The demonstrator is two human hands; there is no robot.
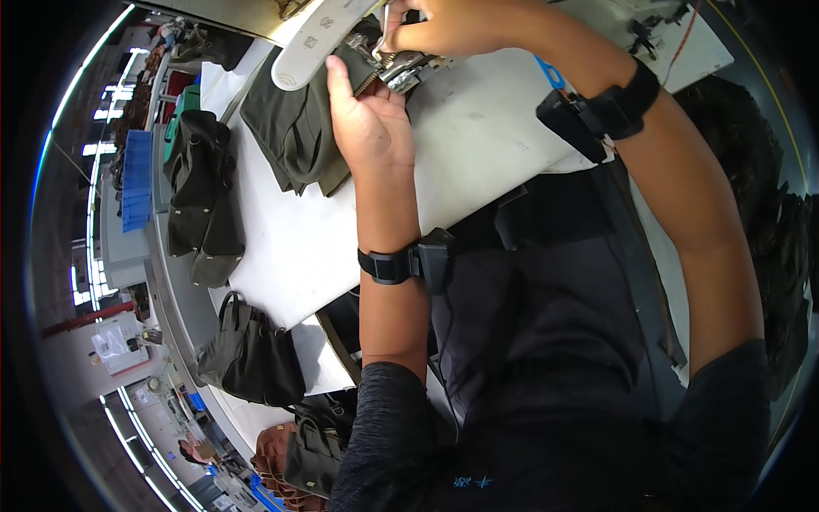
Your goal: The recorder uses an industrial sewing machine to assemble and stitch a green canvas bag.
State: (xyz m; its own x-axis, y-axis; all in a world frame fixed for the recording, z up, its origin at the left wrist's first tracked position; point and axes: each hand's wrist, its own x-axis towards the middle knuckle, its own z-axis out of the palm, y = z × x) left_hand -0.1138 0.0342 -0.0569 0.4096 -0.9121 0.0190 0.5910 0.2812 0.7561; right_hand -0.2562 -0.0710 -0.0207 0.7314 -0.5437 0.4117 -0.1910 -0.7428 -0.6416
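At the top of the head view stands a sewing machine (309, 44) with a white arm and metal parts around its needle. A dark green fabric bag (294, 128) lies folded on the white table beneath it, with a strip of zipper teeth by the machine's metal parts. My left hand (373, 132) is palm up at the bag's edge, thumb raised, fingers curled by the zipper and partly hidden. Over the needle area, my right hand (439, 27) has its fingers pinched together. Whatever lies between them is too small or hidden to make out.
On the left along the white table (286, 247) lie a dark green bag (203, 192) and another with handles (252, 354). Brown and dark bags are heaped below. A blue bin (136, 179) stands at far left. Dark material (742, 196) is piled at right.
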